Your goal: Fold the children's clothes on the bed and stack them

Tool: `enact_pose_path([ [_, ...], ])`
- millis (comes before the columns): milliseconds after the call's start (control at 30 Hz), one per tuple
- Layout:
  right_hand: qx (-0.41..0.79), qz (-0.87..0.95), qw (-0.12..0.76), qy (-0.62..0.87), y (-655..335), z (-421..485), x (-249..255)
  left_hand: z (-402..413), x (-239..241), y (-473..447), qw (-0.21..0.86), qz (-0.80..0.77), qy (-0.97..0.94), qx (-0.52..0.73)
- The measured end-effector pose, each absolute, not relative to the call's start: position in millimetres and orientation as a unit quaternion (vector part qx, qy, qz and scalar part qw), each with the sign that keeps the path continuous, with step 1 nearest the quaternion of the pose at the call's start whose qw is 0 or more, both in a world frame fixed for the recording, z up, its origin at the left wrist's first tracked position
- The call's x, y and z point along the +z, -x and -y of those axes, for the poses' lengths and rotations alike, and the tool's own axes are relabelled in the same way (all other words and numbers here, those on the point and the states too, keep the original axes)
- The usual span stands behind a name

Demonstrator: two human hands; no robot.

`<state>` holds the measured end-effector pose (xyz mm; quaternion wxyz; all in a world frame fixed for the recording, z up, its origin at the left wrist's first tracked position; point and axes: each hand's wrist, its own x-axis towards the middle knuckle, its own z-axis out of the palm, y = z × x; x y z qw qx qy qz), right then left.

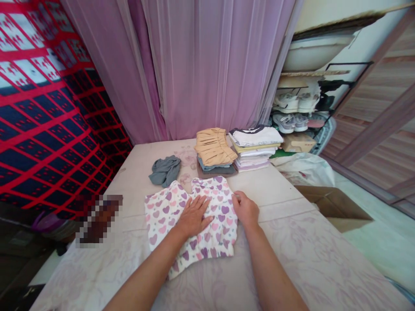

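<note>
A pair of white shorts (164,211) with pink and purple hearts lies spread over the bed, its legs pointing away from me and its gathered waist toward me. My left hand (193,216) rests flat on the middle of the fabric, fingers apart. At the right edge of the shorts, my right hand (246,209) has its fingers curled and pinched on the cloth; its fingertips are partly hidden. Just beyond the left leg sits a crumpled grey cloth (165,169).
Behind the shorts stand a folded pile topped by a tan pleated garment (214,146) and a taller stack of folded shirts (256,136). Off the bed's right side are an open cardboard box (333,205) and a shoe rack with sneakers (296,103). Purple curtains (210,65) hang behind.
</note>
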<state>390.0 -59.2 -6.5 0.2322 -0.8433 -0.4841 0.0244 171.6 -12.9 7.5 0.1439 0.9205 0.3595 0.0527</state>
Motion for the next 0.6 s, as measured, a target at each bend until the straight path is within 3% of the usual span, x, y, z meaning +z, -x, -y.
enact_pose_path([
  [167,0.059,0.496,0.350,0.793,-390,71,-22,9,7,-153,0.189,-0.354,-0.904,0.143],
  [333,0.084,0.469,0.470,0.743,-395,86,-31,-3,12,-88,0.118,-0.448,-0.845,0.267],
  [467,0.083,0.503,0.479,0.715,-369,94,-12,-19,13,-28,0.056,-0.629,-0.736,0.243],
  [600,0.117,0.640,0.411,0.639,-308,95,18,-33,15,-5,0.080,-0.712,-0.680,0.153],
])
